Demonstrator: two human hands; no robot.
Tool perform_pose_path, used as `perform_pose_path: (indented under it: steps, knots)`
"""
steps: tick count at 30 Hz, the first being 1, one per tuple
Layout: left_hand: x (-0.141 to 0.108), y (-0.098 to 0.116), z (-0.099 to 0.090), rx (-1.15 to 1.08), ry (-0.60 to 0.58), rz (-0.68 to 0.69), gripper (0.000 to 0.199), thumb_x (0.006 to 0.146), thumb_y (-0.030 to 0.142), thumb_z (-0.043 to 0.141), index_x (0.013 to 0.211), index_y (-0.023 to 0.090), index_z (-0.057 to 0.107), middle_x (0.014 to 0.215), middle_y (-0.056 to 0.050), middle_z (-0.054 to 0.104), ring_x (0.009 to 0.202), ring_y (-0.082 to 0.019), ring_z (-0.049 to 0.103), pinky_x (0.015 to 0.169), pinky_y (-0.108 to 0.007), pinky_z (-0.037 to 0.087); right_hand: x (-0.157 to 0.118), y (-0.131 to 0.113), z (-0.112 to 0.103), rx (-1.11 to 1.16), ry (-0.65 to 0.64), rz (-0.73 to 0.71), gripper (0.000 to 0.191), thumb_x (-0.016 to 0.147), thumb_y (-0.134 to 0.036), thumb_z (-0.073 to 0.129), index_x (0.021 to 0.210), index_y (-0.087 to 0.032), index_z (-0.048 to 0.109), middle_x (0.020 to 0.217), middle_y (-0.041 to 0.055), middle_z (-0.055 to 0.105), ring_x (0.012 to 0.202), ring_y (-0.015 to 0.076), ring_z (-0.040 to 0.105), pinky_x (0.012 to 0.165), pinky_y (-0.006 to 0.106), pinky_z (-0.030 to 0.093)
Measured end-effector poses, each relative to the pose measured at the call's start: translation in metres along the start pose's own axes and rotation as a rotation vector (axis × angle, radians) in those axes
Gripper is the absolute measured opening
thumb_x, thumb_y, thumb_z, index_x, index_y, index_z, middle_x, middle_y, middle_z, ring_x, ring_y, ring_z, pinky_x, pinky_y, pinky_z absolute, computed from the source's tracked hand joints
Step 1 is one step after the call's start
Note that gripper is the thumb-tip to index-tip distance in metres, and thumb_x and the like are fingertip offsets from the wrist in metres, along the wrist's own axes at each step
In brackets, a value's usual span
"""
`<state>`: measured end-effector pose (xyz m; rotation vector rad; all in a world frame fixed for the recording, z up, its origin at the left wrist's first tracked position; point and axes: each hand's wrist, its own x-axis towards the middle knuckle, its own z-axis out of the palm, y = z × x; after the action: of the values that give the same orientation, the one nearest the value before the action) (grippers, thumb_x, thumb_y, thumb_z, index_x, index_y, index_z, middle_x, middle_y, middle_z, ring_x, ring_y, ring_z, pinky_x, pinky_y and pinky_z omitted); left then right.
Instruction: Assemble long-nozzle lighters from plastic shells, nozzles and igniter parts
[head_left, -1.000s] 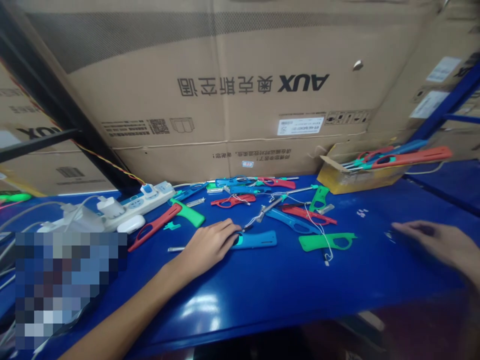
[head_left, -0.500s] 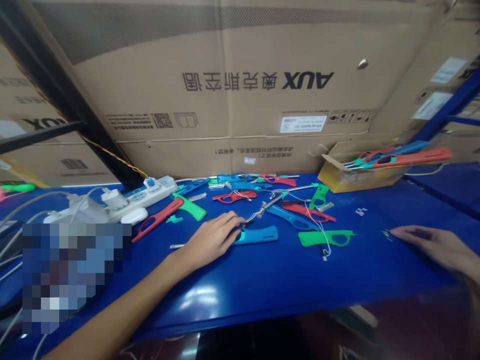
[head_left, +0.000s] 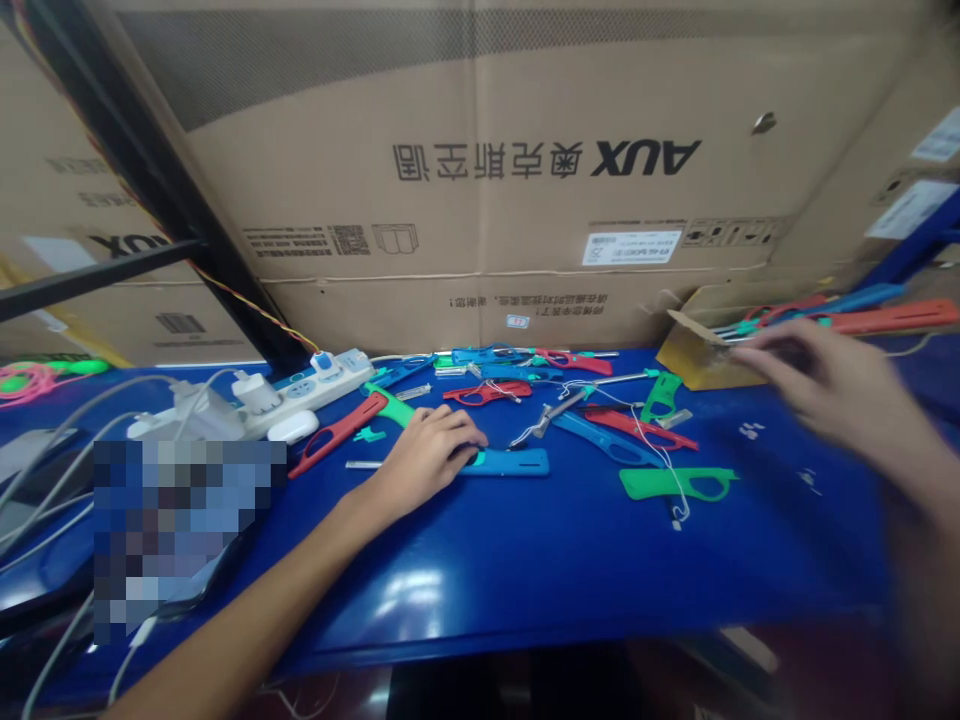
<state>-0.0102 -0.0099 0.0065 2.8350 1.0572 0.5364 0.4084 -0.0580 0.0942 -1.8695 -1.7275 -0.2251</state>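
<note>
My left hand (head_left: 439, 452) lies closed over the middle of a blue gas lighter (head_left: 517, 462), whose metal tube (head_left: 364, 465) sticks out to the left. My right hand (head_left: 814, 375) is raised in front of the cardboard box (head_left: 694, 355) at the right, smeared by motion. Its thumb and fingertips are pinched together; anything between them is too small to make out. A metal lighter tube with white wires (head_left: 555, 410) lies right of my left hand. Near it are a green lighter casing half (head_left: 649, 483), a blue casing (head_left: 611, 440) and a red casing (head_left: 652, 428).
Several lighters (head_left: 885, 318) stick out of the box. Small white bits (head_left: 750, 431) lie on the blue table (head_left: 600, 570). A power strip (head_left: 337, 375) with plugs, a white case (head_left: 292, 427) and cables occupy the left side. Big cartons (head_left: 480, 200) stand behind.
My right hand has risen from the small white pieces on the table and moved up toward the box. My left hand stays on the blue lighter. The view has shifted slightly.
</note>
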Motion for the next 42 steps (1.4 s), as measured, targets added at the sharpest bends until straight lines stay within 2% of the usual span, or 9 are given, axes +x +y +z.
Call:
perform_pose_path:
  steps: [2, 4, 5, 7, 10, 16, 23, 36, 42]
  knots:
    - [0.000, -0.004, 0.000, 0.000, -0.015, -0.024, 0.016, 0.099, 0.023, 0.054, 0.104, 0.025, 0.069, 0.105, 0.000, 0.068, 0.095, -0.018, 0.058, 0.081, -0.033, 0.034, 0.025, -0.042, 0.026, 0.208, -0.216, -0.248, 0.039, 0.088, -0.056, 0.053, 0.088, -0.020, 0.066, 0.088, 0.0110, 0.073, 0.075, 0.0208, 0.063, 0.070, 0.034, 0.045]
    - [-0.001, -0.005, 0.000, 0.001, -0.035, -0.044, 0.015, 0.099, 0.024, 0.055, 0.105, 0.025, 0.069, 0.104, 0.001, 0.069, 0.095, -0.018, 0.060, 0.081, -0.034, 0.034, 0.039, -0.072, 0.057, 0.355, -0.379, -0.415, 0.034, 0.092, -0.048, 0.055, 0.096, -0.017, 0.069, 0.097, 0.0104, 0.074, 0.084, 0.0218, 0.065, 0.076, 0.034, 0.047]
    - [-0.001, -0.005, -0.001, 0.003, -0.044, -0.052, 0.015, 0.098, 0.024, 0.056, 0.105, 0.025, 0.069, 0.103, 0.001, 0.069, 0.096, -0.018, 0.060, 0.081, -0.034, 0.035, 0.040, -0.081, 0.072, 0.388, -0.408, -0.450, 0.033, 0.093, -0.046, 0.055, 0.103, -0.018, 0.069, 0.101, 0.0091, 0.074, 0.088, 0.0219, 0.066, 0.078, 0.034, 0.049]
    - [-0.002, -0.005, -0.003, 0.004, -0.056, -0.060, 0.015, 0.098, 0.024, 0.055, 0.106, 0.024, 0.069, 0.103, 0.000, 0.069, 0.097, -0.018, 0.061, 0.080, -0.033, 0.036, 0.034, -0.094, 0.095, 0.431, -0.407, -0.491, 0.029, 0.095, -0.043, 0.053, 0.103, -0.020, 0.070, 0.104, 0.0071, 0.075, 0.093, 0.0214, 0.067, 0.082, 0.034, 0.050]
    - [-0.002, -0.006, -0.004, -0.004, -0.060, -0.062, 0.017, 0.099, 0.023, 0.053, 0.106, 0.023, 0.068, 0.103, -0.001, 0.069, 0.097, -0.018, 0.062, 0.079, -0.032, 0.037, 0.012, -0.102, 0.111, 0.480, -0.403, -0.583, 0.024, 0.098, -0.036, 0.050, 0.099, -0.023, 0.070, 0.100, 0.0058, 0.075, 0.092, 0.0212, 0.069, 0.082, 0.035, 0.051]
    - [-0.001, -0.006, -0.001, -0.049, -0.051, -0.045, 0.018, 0.100, 0.024, 0.049, 0.105, 0.021, 0.066, 0.103, -0.002, 0.069, 0.097, -0.018, 0.062, 0.080, -0.033, 0.037, -0.013, -0.110, 0.111, 0.428, -0.519, -0.617, 0.025, 0.101, -0.032, 0.045, 0.102, -0.023, 0.067, 0.084, 0.0025, 0.075, 0.073, 0.0176, 0.069, 0.071, 0.031, 0.049]
    - [0.001, -0.006, -0.001, -0.105, -0.059, -0.032, 0.018, 0.100, 0.023, 0.048, 0.104, 0.020, 0.065, 0.104, -0.003, 0.069, 0.098, -0.019, 0.062, 0.080, -0.032, 0.037, -0.013, -0.107, 0.117, 0.500, -0.597, -0.683, 0.020, 0.100, -0.033, 0.049, 0.100, -0.023, 0.066, 0.104, 0.0043, 0.070, 0.097, 0.0195, 0.064, 0.087, 0.035, 0.048]
    - [0.002, -0.012, 0.002, -0.146, -0.059, -0.007, 0.019, 0.101, 0.025, 0.047, 0.104, 0.020, 0.065, 0.104, -0.003, 0.069, 0.097, -0.019, 0.062, 0.081, -0.032, 0.038, -0.013, -0.108, 0.118, 0.541, -0.683, -0.700, 0.020, 0.100, -0.033, 0.050, 0.095, -0.022, 0.066, 0.102, 0.0040, 0.066, 0.093, 0.0180, 0.061, 0.085, 0.034, 0.046]
    - [0.002, -0.013, 0.002, -0.145, -0.070, -0.021, 0.021, 0.101, 0.028, 0.047, 0.104, 0.021, 0.066, 0.103, -0.003, 0.069, 0.096, -0.019, 0.062, 0.081, -0.032, 0.039, -0.013, -0.105, 0.117, 0.531, -0.696, -0.697, 0.022, 0.098, -0.038, 0.054, 0.094, -0.022, 0.069, 0.104, 0.0056, 0.066, 0.094, 0.0205, 0.062, 0.085, 0.036, 0.047]
